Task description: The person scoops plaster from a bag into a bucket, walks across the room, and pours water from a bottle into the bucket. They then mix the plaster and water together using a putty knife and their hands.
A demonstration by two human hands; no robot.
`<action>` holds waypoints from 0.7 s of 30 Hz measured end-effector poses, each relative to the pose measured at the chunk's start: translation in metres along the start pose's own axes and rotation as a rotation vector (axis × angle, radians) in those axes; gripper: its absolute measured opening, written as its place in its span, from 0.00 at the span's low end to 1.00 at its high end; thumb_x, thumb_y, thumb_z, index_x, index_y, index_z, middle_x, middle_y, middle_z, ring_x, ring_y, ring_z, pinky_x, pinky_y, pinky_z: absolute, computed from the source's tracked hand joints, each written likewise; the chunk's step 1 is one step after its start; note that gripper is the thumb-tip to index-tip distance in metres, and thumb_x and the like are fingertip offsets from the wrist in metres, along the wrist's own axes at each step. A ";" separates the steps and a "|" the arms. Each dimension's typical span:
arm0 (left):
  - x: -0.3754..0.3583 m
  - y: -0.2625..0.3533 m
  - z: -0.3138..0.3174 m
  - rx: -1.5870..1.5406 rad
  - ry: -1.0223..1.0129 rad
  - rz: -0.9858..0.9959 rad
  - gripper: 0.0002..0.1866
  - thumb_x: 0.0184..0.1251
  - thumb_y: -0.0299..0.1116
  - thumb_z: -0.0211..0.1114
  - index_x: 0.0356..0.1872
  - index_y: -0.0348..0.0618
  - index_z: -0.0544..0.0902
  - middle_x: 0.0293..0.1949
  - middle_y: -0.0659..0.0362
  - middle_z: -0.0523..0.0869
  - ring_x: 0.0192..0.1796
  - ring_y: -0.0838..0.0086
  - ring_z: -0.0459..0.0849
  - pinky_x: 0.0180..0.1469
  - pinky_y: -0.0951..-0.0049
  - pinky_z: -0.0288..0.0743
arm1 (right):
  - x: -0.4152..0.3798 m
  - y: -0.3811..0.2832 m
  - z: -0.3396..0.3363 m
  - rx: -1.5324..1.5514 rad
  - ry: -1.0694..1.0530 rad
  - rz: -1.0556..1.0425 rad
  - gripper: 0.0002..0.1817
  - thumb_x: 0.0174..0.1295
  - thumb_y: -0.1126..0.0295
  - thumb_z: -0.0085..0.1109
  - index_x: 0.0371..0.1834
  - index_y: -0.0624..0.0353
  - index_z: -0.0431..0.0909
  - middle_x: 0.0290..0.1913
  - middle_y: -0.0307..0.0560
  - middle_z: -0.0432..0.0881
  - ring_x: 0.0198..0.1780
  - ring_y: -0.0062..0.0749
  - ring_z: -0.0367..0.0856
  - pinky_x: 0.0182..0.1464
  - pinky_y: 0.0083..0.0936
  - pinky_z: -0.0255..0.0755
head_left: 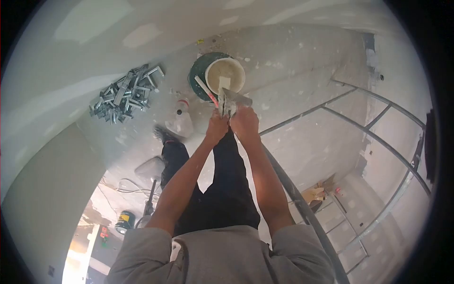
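Both my hands are raised close together just this side of a white bucket [240, 75] with beige material in it. My left hand [217, 127] is closed round the handle of a putty knife [224, 97] smeared with pale compound. In my right hand [245, 124], also closed, is a second scraper [240, 97] with a wide metal blade, its edge near the first tool. A stick [205, 90] with a red part slants beside my left hand. Behind the white bucket's left side is a dark green tub [196, 71].
Metal brackets [124, 97] lie piled at the left, and a clear plastic bottle [182, 124] is nearer my foot. A metal scaffold frame [302, 201] runs along my right side. A dark can [125, 221] and cables [127, 185] are at lower left.
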State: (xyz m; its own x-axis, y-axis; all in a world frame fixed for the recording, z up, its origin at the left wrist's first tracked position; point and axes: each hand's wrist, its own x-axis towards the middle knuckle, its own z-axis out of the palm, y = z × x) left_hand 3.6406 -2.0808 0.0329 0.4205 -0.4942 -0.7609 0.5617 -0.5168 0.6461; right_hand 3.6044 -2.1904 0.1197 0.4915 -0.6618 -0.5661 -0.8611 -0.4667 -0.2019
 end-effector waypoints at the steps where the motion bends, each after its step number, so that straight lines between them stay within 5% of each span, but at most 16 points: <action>1: -0.001 0.000 0.001 -0.013 0.004 0.007 0.11 0.72 0.34 0.59 0.43 0.37 0.69 0.27 0.57 0.80 0.25 0.74 0.79 0.23 0.70 0.73 | 0.011 0.002 0.006 -0.051 0.048 -0.030 0.20 0.61 0.68 0.55 0.56 0.60 0.80 0.43 0.70 0.84 0.48 0.62 0.85 0.53 0.51 0.78; 6: 0.000 -0.012 -0.004 -0.196 -0.043 -0.122 0.07 0.75 0.32 0.57 0.42 0.41 0.68 0.26 0.61 0.74 0.23 0.79 0.71 0.21 0.74 0.67 | 0.018 -0.003 -0.011 -0.029 0.030 -0.044 0.19 0.61 0.68 0.55 0.55 0.62 0.79 0.44 0.69 0.84 0.48 0.61 0.85 0.52 0.51 0.78; 10: 0.008 -0.012 -0.009 -0.035 0.019 0.015 0.08 0.75 0.32 0.57 0.42 0.40 0.69 0.26 0.61 0.75 0.23 0.79 0.72 0.21 0.74 0.67 | -0.009 -0.012 -0.008 -0.175 0.007 -0.109 0.18 0.62 0.70 0.52 0.55 0.61 0.78 0.43 0.67 0.84 0.44 0.62 0.85 0.48 0.50 0.79; 12: 0.009 -0.008 -0.009 0.203 0.057 0.013 0.18 0.73 0.37 0.57 0.52 0.30 0.72 0.31 0.48 0.84 0.31 0.57 0.85 0.36 0.55 0.78 | 0.010 -0.012 0.002 -0.205 0.082 -0.166 0.16 0.63 0.69 0.53 0.52 0.61 0.79 0.42 0.66 0.83 0.43 0.59 0.86 0.46 0.47 0.80; 13: 0.012 -0.014 -0.008 0.196 0.059 0.015 0.18 0.73 0.37 0.57 0.52 0.30 0.72 0.31 0.48 0.84 0.31 0.57 0.85 0.36 0.55 0.78 | 0.024 -0.010 0.010 -0.225 0.152 -0.217 0.14 0.64 0.68 0.53 0.49 0.62 0.80 0.40 0.64 0.83 0.42 0.57 0.86 0.44 0.45 0.81; 15: 0.025 -0.038 -0.006 0.036 0.040 0.007 0.09 0.75 0.33 0.58 0.43 0.39 0.70 0.27 0.60 0.79 0.24 0.78 0.76 0.22 0.73 0.71 | 0.038 0.000 0.018 -0.280 0.172 -0.205 0.16 0.64 0.68 0.54 0.53 0.59 0.79 0.40 0.62 0.82 0.43 0.56 0.86 0.44 0.45 0.81; 18: 0.040 -0.062 -0.009 0.210 0.078 0.177 0.08 0.75 0.33 0.58 0.43 0.39 0.71 0.28 0.59 0.80 0.25 0.77 0.78 0.23 0.74 0.73 | 0.011 -0.019 -0.019 -0.237 0.184 -0.116 0.20 0.62 0.72 0.54 0.58 0.52 0.80 0.40 0.63 0.82 0.41 0.60 0.86 0.44 0.48 0.81; 21: 0.037 -0.045 -0.011 0.059 0.072 0.023 0.10 0.74 0.34 0.58 0.42 0.38 0.71 0.28 0.56 0.81 0.26 0.74 0.79 0.24 0.70 0.73 | -0.014 -0.010 -0.009 -0.175 0.066 -0.141 0.21 0.62 0.66 0.57 0.59 0.54 0.78 0.41 0.65 0.81 0.42 0.62 0.85 0.46 0.51 0.80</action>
State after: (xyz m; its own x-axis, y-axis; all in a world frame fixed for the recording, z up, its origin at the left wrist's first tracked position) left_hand 3.6390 -2.0678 -0.0247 0.4842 -0.4559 -0.7468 0.5092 -0.5472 0.6643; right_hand 3.6076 -2.1819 0.1370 0.6180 -0.6168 -0.4874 -0.7501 -0.6483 -0.1306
